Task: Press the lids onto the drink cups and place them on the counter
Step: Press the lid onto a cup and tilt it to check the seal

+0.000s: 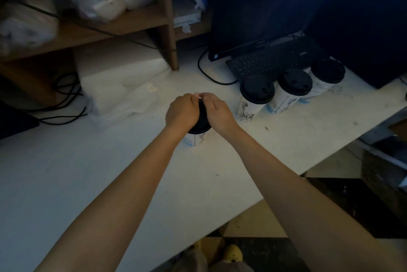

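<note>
A white paper cup (195, 140) with blue print stands on the white counter (110, 172) in the middle of the view. A black lid (200, 125) sits on its top. My left hand (182, 111) and my right hand (217, 110) both lie over the lid, fingers curled on its rim and fingertips meeting at the far side. Most of the lid and cup is hidden under my hands. To the right stand three more white cups with black lids: one (254, 97), one (291, 90) and one (326, 78), in a row.
A black keyboard (273, 60) and a monitor (253, 18) stand behind the lidded cups. White plastic packaging (123, 86) lies at the back left, with black cables (66, 104) beside it. Wooden shelves (110, 22) hold bags. The counter's edge runs diagonally at the right.
</note>
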Demonstrator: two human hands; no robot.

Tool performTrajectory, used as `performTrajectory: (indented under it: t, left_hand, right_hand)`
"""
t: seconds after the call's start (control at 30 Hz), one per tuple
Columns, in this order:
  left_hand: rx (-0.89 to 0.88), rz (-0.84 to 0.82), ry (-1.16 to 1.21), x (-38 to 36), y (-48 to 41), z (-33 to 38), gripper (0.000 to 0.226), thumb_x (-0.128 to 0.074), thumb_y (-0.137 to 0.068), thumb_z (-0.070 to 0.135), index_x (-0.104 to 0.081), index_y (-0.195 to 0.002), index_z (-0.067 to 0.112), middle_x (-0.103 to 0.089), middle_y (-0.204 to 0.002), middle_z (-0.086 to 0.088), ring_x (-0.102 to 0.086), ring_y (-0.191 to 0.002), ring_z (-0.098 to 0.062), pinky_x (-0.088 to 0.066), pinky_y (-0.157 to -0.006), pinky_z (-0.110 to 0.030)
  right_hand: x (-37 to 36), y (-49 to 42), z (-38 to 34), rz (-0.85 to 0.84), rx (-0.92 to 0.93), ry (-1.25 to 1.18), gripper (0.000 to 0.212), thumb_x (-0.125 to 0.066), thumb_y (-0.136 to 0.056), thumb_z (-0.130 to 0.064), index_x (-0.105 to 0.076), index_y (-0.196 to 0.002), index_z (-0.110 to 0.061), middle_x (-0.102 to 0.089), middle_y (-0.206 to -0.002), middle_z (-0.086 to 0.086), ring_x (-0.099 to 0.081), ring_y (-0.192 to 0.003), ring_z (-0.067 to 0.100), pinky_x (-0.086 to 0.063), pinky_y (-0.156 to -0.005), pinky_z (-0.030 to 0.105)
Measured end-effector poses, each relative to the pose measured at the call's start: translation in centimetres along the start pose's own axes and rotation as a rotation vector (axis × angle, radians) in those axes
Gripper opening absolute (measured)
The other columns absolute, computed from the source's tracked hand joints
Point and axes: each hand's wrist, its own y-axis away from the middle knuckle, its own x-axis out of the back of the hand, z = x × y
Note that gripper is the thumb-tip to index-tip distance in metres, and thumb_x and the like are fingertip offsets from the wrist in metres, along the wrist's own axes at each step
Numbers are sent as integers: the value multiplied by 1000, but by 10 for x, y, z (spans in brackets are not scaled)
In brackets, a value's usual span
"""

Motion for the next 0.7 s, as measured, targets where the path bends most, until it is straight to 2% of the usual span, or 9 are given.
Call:
performTrajectory:
  t: [0.07, 0.13, 0.17, 0.27, 0.43, 0.57, 0.7]
  left_hand:
    - [-29, 75, -20, -7, 3, -3, 50, -19, -102, 35, -57, -114, 5, -60, -115, -17, -56, -103, -32, -39, -79, -34]
    - [-47, 117, -29, -12, 3, -5, 49, -20, -102, 34, -58, -112, 5, -60, -114, -16, -56, -102, -31, -37, -78, -33]
    - [-49, 123, -34, -12, 3, -5, 49, -20, -102, 33, -58, -113, 6, -59, -116, -16, -56, -102, -31, -37, -78, -32]
    - [-51, 133, -60, -12, 3, -5, 48, -20, -102, 33, -58, -116, 7, -57, -120, -14, -55, -105, -30, -37, -79, -32]
    - [-41, 121, -106, -10, 6, -1, 48, -20, -102, 33, -57, -119, 9, -54, -126, -11, -54, -107, -28, -39, -81, -34]
    - [-61, 79, -110, -7, 4, -2, 48, -19, -102, 33, -57, -120, 8, -54, -126, -13, -54, -107, -29, -40, -83, -34]
    - [-190, -23, -107, -4, -3, -6, 45, -23, -101, 33, -61, -106, 10, -60, -115, -15, -55, -102, -32, -40, -84, -36]
  right_hand:
    - [-3, -2, 3, -74, 5, -18, 35, -30, -101, -22, -60, -108, -5, -61, -98, 6, -53, -89, 13, -40, -69, 16]
    - [-8, -3, 10, -52, 0, -67, 33, -32, -101, -23, -61, -108, -8, -60, -99, 0, -54, -90, 11, -38, -69, 5]
    - [-10, -4, 12, -29, 6, -92, 33, -33, -101, -22, -61, -108, -9, -61, -99, 0, -54, -91, 11, -38, -70, 3]
    - [-14, -5, 14, 8, 31, -137, 31, -34, -101, -19, -62, -107, -7, -61, -99, -1, -55, -90, 9, -38, -74, 6]
    - [-16, -4, 17, 25, 60, -192, 27, -34, -101, -14, -60, -99, -11, -59, -84, -11, -54, -78, -3, -39, -69, 2]
    - [-16, 1, 13, 26, 43, -181, 27, -33, -101, -16, -60, -100, -12, -61, -92, -2, -56, -84, 7, -40, -71, 4]
    - [-14, 12, 10, 53, -52, -290, 33, -29, -102, -24, -57, -113, -11, -59, -108, 2, -54, -102, 14, -41, -86, 20]
